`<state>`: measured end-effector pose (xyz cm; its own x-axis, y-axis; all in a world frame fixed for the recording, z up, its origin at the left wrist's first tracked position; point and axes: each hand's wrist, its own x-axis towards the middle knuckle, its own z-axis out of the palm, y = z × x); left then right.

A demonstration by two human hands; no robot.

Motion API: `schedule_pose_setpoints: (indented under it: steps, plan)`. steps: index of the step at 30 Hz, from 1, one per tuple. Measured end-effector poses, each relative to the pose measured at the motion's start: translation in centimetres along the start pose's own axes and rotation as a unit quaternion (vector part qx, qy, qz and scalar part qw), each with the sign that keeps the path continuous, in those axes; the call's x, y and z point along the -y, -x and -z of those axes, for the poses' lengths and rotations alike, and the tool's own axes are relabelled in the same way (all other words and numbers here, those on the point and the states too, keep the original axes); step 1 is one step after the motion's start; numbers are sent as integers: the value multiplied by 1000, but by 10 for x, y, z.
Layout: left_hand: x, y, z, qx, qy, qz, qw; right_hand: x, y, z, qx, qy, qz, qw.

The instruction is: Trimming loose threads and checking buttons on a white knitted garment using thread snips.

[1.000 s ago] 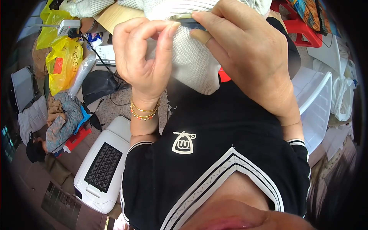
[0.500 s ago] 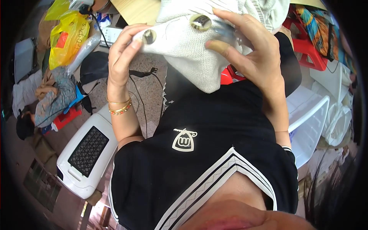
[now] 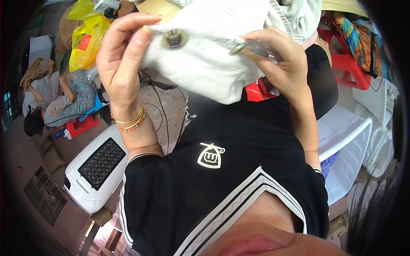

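Observation:
A white knitted garment with ribbed parts hangs in front of me, raised above my lap. My left hand pinches its edge between thumb and fingers, beside a dark button with a pale rim. A second button shows nearly edge-on close to my right fingertips. Closed in my right hand is a small shiny metal tool that looks like thread snips. Its tip lies at the knit next to the second button. My fingers partly hide the tool.
Red plastic stools stand at the right, near a white plastic bin. A white case with a black grille is at the left. Yellow bags and black cables lie beyond. Another person in a patterned top sits far left.
My left hand has moved left and closer, drawing the knit with it. My right hand has come down a little, and the metal tool now shows clearly. The second button has turned edge-on.

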<state>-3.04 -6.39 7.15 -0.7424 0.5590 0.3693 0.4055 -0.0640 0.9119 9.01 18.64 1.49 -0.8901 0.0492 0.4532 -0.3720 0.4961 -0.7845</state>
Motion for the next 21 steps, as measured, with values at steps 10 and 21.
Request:
schedule_pose_setpoints:
  steps: [10, 21]
  plan:
    - [-4, -7, -53, 75, -152, 10, 986, 0, -4, 78, -37, 98, -138, 985]
    - [18, -13, -55, 65, -261, -94, 959, 5, 3, -10, -156, 219, 117, 956]
